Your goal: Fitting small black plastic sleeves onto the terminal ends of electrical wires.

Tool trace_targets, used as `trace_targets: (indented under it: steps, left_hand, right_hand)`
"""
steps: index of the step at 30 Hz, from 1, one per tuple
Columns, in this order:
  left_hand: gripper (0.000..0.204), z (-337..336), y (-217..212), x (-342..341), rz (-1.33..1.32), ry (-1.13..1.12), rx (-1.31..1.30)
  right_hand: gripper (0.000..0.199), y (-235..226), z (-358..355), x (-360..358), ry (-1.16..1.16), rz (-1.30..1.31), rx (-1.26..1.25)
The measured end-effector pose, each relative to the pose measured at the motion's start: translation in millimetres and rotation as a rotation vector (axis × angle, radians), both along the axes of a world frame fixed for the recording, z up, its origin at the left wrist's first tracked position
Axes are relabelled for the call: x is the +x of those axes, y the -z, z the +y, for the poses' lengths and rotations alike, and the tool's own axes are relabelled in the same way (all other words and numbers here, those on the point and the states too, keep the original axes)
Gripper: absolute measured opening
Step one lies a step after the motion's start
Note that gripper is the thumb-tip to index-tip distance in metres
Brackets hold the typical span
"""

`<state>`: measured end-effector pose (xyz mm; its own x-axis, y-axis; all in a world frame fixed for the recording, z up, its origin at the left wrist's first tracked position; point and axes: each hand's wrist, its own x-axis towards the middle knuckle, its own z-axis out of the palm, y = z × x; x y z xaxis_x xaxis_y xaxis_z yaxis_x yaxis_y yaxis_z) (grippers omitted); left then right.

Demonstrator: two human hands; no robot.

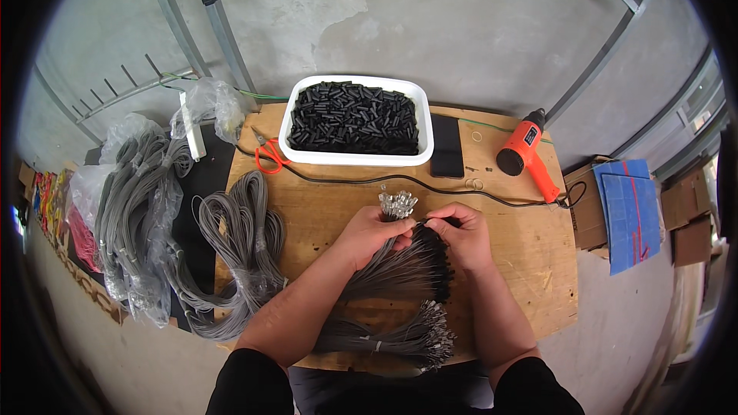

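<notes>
My left hand (374,235) is closed around a bundle of thin grey cables, whose clustered silver metal ends (397,204) stick up past the fingers. Close beside it, my right hand (463,240) pinches a small black tube at a cable end; the fingers partly hide it. Below the hands, grey cables with black-sleeved ends (441,273) fan out over the table. Nearer to me lies another tied grey cable bundle (369,340) with bare silver ends. Beyond the hands, a white tray (361,158) holds a heap of short black tubes (354,117).
On the wooden table (530,277) are a red heat gun (529,155), a black phone (447,146), red-handled scissors (270,155) and a black cord (369,180). Coiled grey cables (242,238) lie at left, with more bagged coils (138,215) beyond. Blue cardboard (626,211) stands at right.
</notes>
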<state>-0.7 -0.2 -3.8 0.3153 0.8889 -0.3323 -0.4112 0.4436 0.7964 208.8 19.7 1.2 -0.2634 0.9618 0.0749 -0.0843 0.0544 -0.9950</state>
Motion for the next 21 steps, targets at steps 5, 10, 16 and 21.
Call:
trace_targets:
  steps: [5, 10, 16, 21]
  left_hand:
    - [0.018, 0, 3, 0, 0.104, 0.009, 0.125]
    - [0.018, 0, 3, 1, 0.077, -0.006, 0.092]
    - [0.015, 1, 0, 0, 0.081, 0.034, 0.121]
    - [0.013, -1, -3, 3, 0.085, 0.031, 0.129]
  right_hand:
    - [0.009, -2, 3, 8, -0.029, 0.067, -0.145]
    - [0.011, -7, 6, 12, -0.128, 0.358, -0.435]
    - [0.013, -7, 6, 14, -0.203, 0.384, -0.516]
    - [0.013, -3, 6, 12, -0.205, 0.358, -0.506]
